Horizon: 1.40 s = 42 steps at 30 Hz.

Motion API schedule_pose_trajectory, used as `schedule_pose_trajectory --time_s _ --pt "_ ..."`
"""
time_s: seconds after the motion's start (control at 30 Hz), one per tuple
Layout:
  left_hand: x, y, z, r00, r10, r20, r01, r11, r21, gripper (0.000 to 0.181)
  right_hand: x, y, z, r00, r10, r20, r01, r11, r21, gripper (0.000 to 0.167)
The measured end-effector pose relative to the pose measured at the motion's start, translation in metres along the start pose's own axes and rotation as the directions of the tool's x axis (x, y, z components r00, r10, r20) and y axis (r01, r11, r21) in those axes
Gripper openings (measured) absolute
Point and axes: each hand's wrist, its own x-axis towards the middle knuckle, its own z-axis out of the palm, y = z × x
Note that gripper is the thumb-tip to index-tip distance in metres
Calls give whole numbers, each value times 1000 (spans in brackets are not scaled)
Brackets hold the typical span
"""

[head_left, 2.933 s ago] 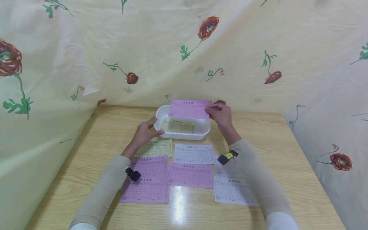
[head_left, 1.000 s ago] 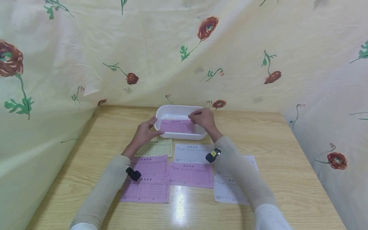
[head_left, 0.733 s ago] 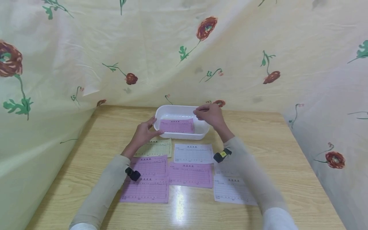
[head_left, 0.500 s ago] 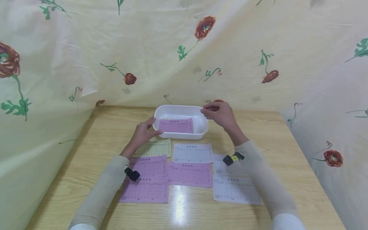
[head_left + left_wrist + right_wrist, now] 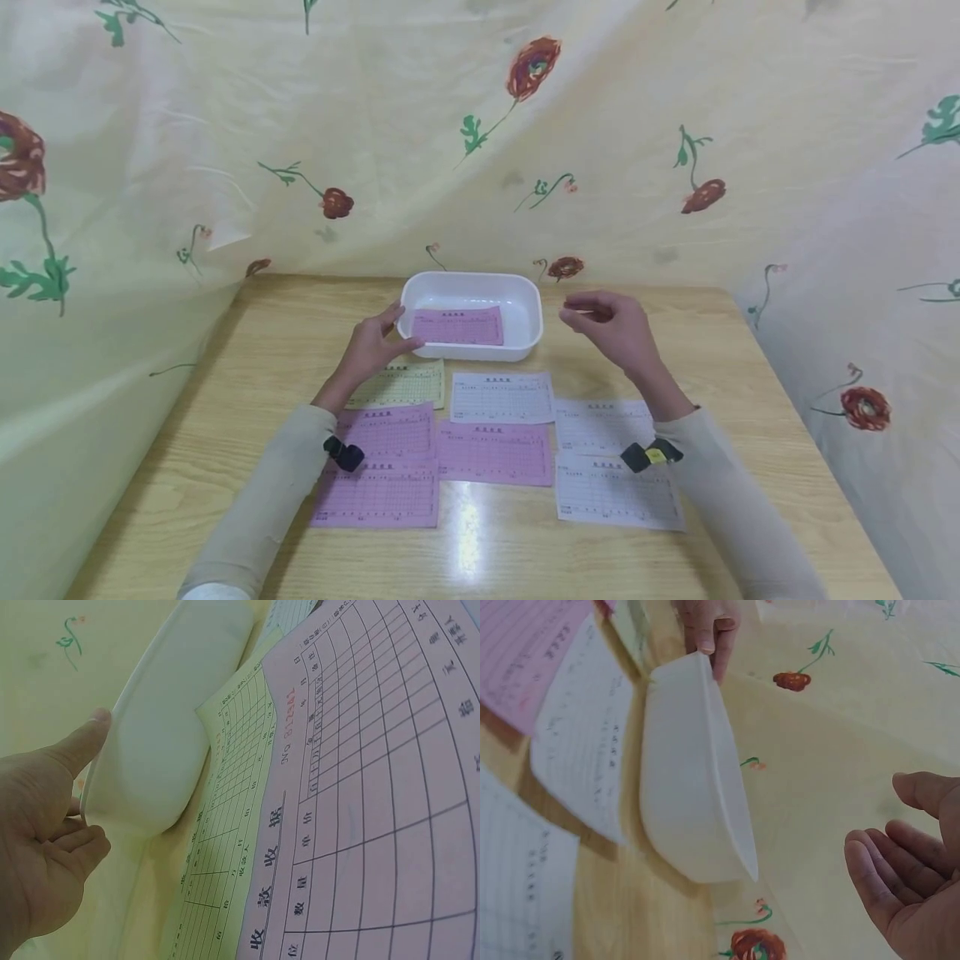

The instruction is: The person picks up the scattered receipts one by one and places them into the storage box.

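My left hand (image 5: 369,346) grips the left end of a white plastic tray (image 5: 534,333), its thumb at the front rim and the fingers at the left side. In the left wrist view, the thumb lies on the rim with the fingers curled beside the wall. A pink receipt slip (image 5: 457,327) lies flat inside the tray's left part. Right of the tray, my right hand (image 5: 618,329) hovers above the table, fingers loosely bent and holding nothing. The right wrist view shows a gap between its thumb and fingers.
In front of the tray lie a yellow slip (image 5: 408,385), several pink slips (image 5: 495,454) and white slips (image 5: 502,398), (image 5: 618,492) on the wooden table (image 5: 712,358). A flowered cloth (image 5: 420,125) hangs behind and along both sides.
My right hand has laid the pink receipt slip in the tray, over a yellow one, let it go and moved off to the right. The left hand stays on the tray.
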Motion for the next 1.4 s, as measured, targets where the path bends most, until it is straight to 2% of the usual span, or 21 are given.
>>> schedule_pose_trajectory --time_s 0.27,0.43,0.67,0.93,1.13,1.4 --pt "0 2 -1 1000 -13 -1 13 1000 -1 88 -30 25 -17 1000 -13 -18 11 994 -104 47" --pt "1 4 -2 1000 -23 6 23 1000 5 87 -48 43 -26 1000 10 -28 -14 989 -146 47" --pt "1 3 -3 1000 -15 5 15 1000 15 89 -74 71 -41 994 89 -57 -98 978 -184 51" --pt "1 2 -3 1000 -9 2 9 1000 15 88 -100 100 -55 986 141 -91 -158 963 -216 50" --pt "0 1 -2 1000 -4 2 4 1000 13 88 -113 117 -60 971 226 -80 -238 946 -219 58" --pt "-1 0 -1 1000 -8 3 8 1000 11 88 -121 125 -60 948 314 -55 -318 922 -222 67"
